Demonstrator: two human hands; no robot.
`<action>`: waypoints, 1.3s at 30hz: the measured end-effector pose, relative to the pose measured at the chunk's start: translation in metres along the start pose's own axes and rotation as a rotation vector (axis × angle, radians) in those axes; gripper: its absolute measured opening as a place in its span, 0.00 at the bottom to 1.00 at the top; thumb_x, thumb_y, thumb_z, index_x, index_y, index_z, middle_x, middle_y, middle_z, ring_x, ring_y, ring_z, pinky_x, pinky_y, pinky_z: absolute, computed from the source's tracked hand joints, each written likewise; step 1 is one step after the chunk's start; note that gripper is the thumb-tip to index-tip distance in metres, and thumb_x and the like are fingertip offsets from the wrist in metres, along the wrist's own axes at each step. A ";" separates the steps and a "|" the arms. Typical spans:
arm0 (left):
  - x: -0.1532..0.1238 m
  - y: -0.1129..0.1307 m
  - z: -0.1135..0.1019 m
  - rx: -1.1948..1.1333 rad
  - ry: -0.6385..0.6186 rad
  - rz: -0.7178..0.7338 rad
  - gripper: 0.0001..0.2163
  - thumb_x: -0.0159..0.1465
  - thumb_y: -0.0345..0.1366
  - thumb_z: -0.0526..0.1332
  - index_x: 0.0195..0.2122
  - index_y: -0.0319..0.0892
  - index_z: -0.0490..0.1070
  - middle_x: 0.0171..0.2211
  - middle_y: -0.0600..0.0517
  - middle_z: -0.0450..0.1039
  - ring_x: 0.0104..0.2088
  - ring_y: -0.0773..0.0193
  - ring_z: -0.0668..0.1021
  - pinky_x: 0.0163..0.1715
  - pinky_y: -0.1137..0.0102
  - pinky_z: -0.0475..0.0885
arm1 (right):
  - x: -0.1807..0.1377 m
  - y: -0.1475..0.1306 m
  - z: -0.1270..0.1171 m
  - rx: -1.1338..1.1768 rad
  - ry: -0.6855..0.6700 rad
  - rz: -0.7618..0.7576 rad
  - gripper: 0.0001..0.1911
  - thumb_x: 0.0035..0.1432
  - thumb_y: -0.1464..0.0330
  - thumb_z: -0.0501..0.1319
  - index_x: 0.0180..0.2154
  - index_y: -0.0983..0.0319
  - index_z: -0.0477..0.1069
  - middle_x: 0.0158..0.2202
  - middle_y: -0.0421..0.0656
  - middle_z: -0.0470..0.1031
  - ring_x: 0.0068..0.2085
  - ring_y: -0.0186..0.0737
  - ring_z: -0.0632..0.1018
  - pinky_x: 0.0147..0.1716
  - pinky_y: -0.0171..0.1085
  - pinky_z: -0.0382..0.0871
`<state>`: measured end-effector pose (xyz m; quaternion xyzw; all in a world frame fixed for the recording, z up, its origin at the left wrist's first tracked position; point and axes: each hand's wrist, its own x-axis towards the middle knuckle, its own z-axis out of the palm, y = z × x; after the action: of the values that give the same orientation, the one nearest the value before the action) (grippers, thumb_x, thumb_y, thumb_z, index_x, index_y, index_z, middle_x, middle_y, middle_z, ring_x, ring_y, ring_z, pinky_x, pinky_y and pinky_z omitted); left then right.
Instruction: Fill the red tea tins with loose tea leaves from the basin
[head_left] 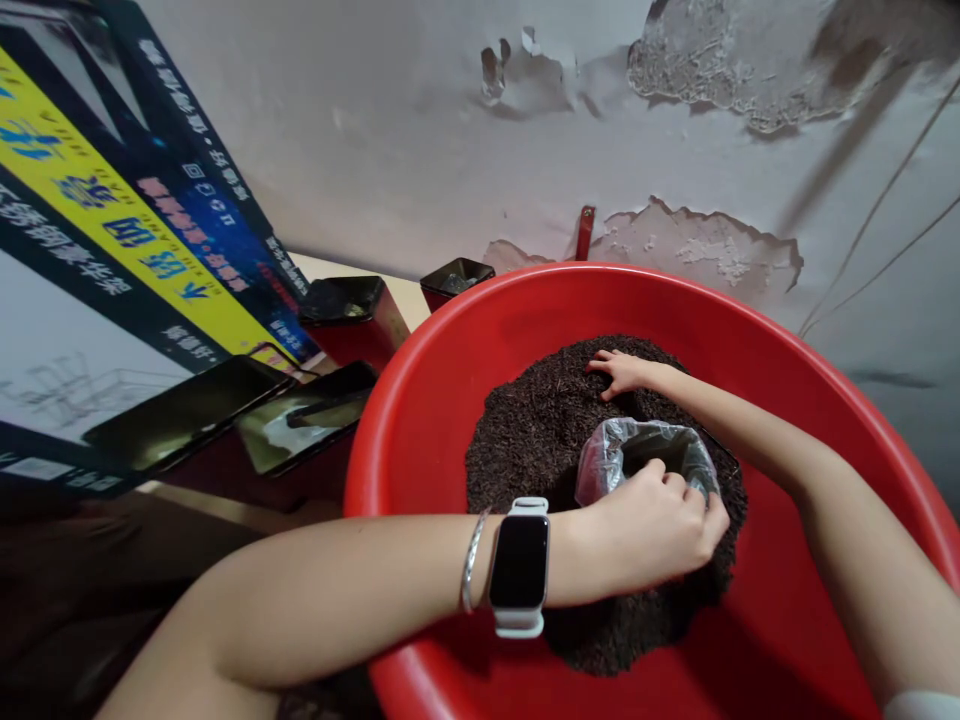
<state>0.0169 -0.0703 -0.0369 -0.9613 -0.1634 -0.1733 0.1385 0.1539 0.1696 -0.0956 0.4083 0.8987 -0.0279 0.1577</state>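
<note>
A big red basin (450, 360) holds a heap of dark loose granules (540, 420). A clear plastic bag (622, 450) stands open in the heap. My left hand (660, 530), with a white-strapped watch (519, 565) and a thin bangle on the wrist, is closed on the bag's near rim. My right hand (619, 372) reaches across to the far side of the heap. Its fingers are spread and lie flat on the granules, holding nothing.
Two dark phones (180, 410) lie on a red stand left of the basin. Small dark-red open boxes (352, 310) stand behind them. A printed blue and yellow poster (112, 200) leans at the left. A peeling white wall (675, 150) rises close behind.
</note>
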 end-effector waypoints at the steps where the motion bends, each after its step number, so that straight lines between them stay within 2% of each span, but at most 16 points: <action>1: 0.001 -0.001 0.001 0.003 0.000 -0.003 0.13 0.65 0.29 0.54 0.49 0.30 0.70 0.32 0.43 0.77 0.31 0.59 0.79 0.27 0.66 0.67 | -0.006 0.004 0.002 -0.005 0.002 0.036 0.39 0.50 0.59 0.66 0.62 0.61 0.60 0.64 0.54 0.56 0.59 0.60 0.66 0.57 0.48 0.61; 6: 0.009 -0.020 -0.006 0.002 -0.038 -0.086 0.11 0.66 0.33 0.56 0.45 0.32 0.71 0.33 0.44 0.77 0.33 0.58 0.80 0.29 0.67 0.67 | -0.048 0.019 0.013 0.005 -0.029 0.245 0.39 0.51 0.61 0.66 0.63 0.63 0.60 0.62 0.59 0.59 0.55 0.60 0.71 0.51 0.46 0.66; 9: 0.015 -0.047 -0.018 0.030 -0.102 -0.280 0.11 0.68 0.35 0.53 0.42 0.34 0.72 0.36 0.42 0.78 0.37 0.56 0.80 0.29 0.68 0.67 | -0.074 0.026 0.022 0.023 0.001 0.331 0.35 0.52 0.60 0.64 0.61 0.61 0.62 0.58 0.58 0.65 0.54 0.59 0.72 0.48 0.46 0.67; 11: 0.016 -0.068 -0.024 0.062 -0.151 -0.451 0.13 0.69 0.34 0.50 0.44 0.34 0.71 0.38 0.40 0.77 0.39 0.53 0.80 0.30 0.68 0.67 | -0.092 0.030 0.023 0.043 0.052 0.376 0.32 0.53 0.61 0.64 0.59 0.60 0.64 0.55 0.56 0.69 0.52 0.56 0.73 0.47 0.44 0.67; 14: 0.014 -0.093 -0.026 0.066 -0.226 -0.639 0.15 0.69 0.34 0.49 0.46 0.34 0.71 0.41 0.38 0.77 0.41 0.50 0.79 0.33 0.66 0.68 | -0.117 0.030 0.010 0.138 0.196 0.407 0.26 0.52 0.64 0.64 0.53 0.61 0.68 0.50 0.51 0.73 0.50 0.50 0.74 0.46 0.41 0.66; 16: 0.011 -0.103 -0.023 0.064 -0.264 -0.702 0.16 0.69 0.34 0.48 0.47 0.33 0.72 0.41 0.37 0.77 0.43 0.48 0.79 0.36 0.64 0.68 | -0.133 0.022 -0.008 0.261 0.337 0.385 0.22 0.51 0.65 0.63 0.49 0.62 0.70 0.45 0.47 0.75 0.45 0.46 0.75 0.44 0.39 0.66; 19: 0.008 -0.110 -0.016 0.069 -0.300 -0.736 0.16 0.68 0.35 0.48 0.47 0.33 0.72 0.42 0.36 0.77 0.44 0.46 0.78 0.37 0.63 0.68 | -0.157 -0.005 -0.040 0.459 0.491 0.283 0.19 0.49 0.64 0.63 0.44 0.62 0.70 0.36 0.41 0.75 0.37 0.40 0.74 0.39 0.37 0.66; 21: 0.007 -0.112 -0.012 0.082 -0.313 -0.754 0.17 0.68 0.35 0.48 0.47 0.33 0.73 0.43 0.36 0.76 0.44 0.46 0.78 0.38 0.62 0.68 | -0.170 -0.030 -0.057 0.539 0.515 0.188 0.19 0.49 0.61 0.63 0.43 0.62 0.71 0.35 0.40 0.74 0.35 0.38 0.73 0.37 0.36 0.65; 23: 0.006 -0.115 -0.011 0.083 -0.330 -0.779 0.18 0.68 0.36 0.48 0.47 0.34 0.73 0.44 0.36 0.76 0.45 0.47 0.78 0.40 0.61 0.69 | -0.180 -0.054 -0.068 0.557 0.481 0.109 0.18 0.50 0.61 0.63 0.42 0.61 0.71 0.35 0.39 0.74 0.34 0.37 0.72 0.36 0.35 0.65; 26: 0.005 -0.119 -0.011 0.021 -0.364 -0.814 0.18 0.67 0.38 0.48 0.48 0.36 0.75 0.46 0.36 0.75 0.46 0.46 0.77 0.42 0.59 0.69 | -0.188 -0.081 -0.070 0.490 0.380 0.044 0.16 0.51 0.63 0.64 0.42 0.61 0.73 0.32 0.39 0.74 0.33 0.36 0.72 0.35 0.35 0.64; 29: 0.004 -0.123 -0.011 -0.041 -0.376 -0.838 0.19 0.66 0.39 0.49 0.48 0.38 0.75 0.46 0.38 0.76 0.47 0.46 0.77 0.43 0.59 0.70 | -0.188 -0.092 -0.064 0.435 0.316 0.002 0.17 0.52 0.64 0.65 0.45 0.61 0.73 0.33 0.40 0.75 0.32 0.36 0.72 0.34 0.34 0.63; 34: 0.003 -0.126 -0.009 -0.038 -0.398 -0.860 0.19 0.67 0.40 0.49 0.49 0.40 0.75 0.47 0.40 0.76 0.47 0.49 0.77 0.44 0.61 0.70 | -0.184 -0.092 -0.054 0.453 0.325 -0.041 0.20 0.51 0.66 0.67 0.47 0.60 0.72 0.39 0.42 0.77 0.37 0.37 0.76 0.38 0.34 0.66; 39: 0.002 -0.126 -0.007 -0.050 -0.414 -0.861 0.19 0.67 0.41 0.49 0.50 0.42 0.75 0.48 0.41 0.75 0.47 0.50 0.77 0.45 0.61 0.70 | -0.185 -0.092 -0.053 0.609 0.372 -0.058 0.14 0.55 0.66 0.63 0.44 0.61 0.72 0.36 0.41 0.77 0.34 0.34 0.77 0.36 0.34 0.68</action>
<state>-0.0286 0.0422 -0.0038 -0.8235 -0.5668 -0.0236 -0.0044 0.1859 -0.0159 0.0042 0.4090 0.8737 -0.2241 -0.1383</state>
